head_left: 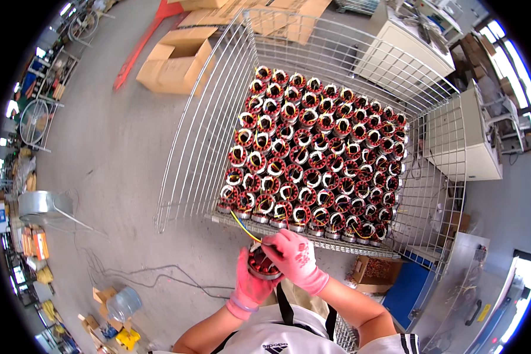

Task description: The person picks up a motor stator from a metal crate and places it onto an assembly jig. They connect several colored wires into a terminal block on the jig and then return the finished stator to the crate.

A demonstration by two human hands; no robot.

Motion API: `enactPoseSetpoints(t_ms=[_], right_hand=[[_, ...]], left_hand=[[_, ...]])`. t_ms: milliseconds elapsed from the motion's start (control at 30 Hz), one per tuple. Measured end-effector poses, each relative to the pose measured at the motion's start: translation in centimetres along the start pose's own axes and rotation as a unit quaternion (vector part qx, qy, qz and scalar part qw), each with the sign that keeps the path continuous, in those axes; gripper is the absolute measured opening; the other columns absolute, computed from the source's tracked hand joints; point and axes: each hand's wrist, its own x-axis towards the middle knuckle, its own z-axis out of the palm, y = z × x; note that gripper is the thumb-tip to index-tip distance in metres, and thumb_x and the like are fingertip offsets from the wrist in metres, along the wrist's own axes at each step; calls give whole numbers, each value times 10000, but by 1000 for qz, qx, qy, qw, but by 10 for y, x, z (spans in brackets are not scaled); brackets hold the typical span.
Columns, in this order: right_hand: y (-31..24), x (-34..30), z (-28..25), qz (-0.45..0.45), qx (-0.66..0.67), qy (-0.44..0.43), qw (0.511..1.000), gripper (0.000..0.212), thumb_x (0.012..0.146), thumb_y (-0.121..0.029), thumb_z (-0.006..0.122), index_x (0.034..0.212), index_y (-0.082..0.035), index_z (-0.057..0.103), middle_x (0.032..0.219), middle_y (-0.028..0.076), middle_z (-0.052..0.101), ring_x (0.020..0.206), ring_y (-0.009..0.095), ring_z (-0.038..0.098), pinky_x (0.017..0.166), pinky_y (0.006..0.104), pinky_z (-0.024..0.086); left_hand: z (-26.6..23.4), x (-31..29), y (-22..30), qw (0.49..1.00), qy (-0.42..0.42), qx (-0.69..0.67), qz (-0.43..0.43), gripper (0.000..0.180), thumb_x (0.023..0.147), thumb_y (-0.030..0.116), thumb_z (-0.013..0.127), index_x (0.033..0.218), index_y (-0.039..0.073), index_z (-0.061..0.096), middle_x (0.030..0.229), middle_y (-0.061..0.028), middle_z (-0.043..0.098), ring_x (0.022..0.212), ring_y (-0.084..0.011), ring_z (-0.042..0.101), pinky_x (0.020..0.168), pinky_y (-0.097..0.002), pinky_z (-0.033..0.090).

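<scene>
In front of my body, close to the front of the wire cage, I hold a motor stator (263,266), a round part with red insulators, a metal rim and a dark centre. My left hand (252,283), in a pink glove, is closed around its side. The pink-gloved right hand (289,251) is bent over the top, its fingers pinched near the base of the stator's yellow and blue lead wires (246,229). These wires stick out toward the cage. The right fingertips partly cover the stator, so exactly what they pinch is hard to see.
A wire mesh cage (186,159) holds many rows of similar stators (312,156). Cardboard boxes (172,69) lie beyond its left side. Pale cabinets (466,135) stand to the right. Cables (159,274) run over the floor at left, near a clear water jug (124,304).
</scene>
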Motion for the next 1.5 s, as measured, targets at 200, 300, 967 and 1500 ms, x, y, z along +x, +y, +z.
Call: enactPoseSetpoints(t_ms=[200,300,967,1500], right_hand=[[-13,6,18,41,10,-217,975,227,855,-298,634,858,-78,691,820,81,618,760,288,622,644,381,497],[-17,12,26,-18,12,-338,941,334,871,-383,600,849,-57,668,819,71,614,689,253,641,618,342,512],[253,174,344,48,-337,-115,933,254,785,-257,695,990,-119,638,1040,45,575,1019,270,546,816,437,473],[272,199,368,106,-367,-175,908,292,815,-336,684,1005,-125,616,1061,30,540,979,235,582,812,429,482]], left_hand=[[-14,-1,21,996,65,-6,64,609,902,650,357,1175,169,612,1085,-32,659,970,-210,629,677,-373,505],[-55,2,19,982,50,118,136,624,918,628,357,1205,130,599,1124,-54,650,1018,-233,618,794,-409,509],[-296,-18,-40,980,191,-7,61,554,978,375,454,1441,118,290,1356,-113,450,1289,-274,411,1085,-496,337],[-338,3,-82,978,167,-64,107,475,1001,276,412,1440,143,286,1385,-111,429,1297,-249,415,1101,-441,330]])
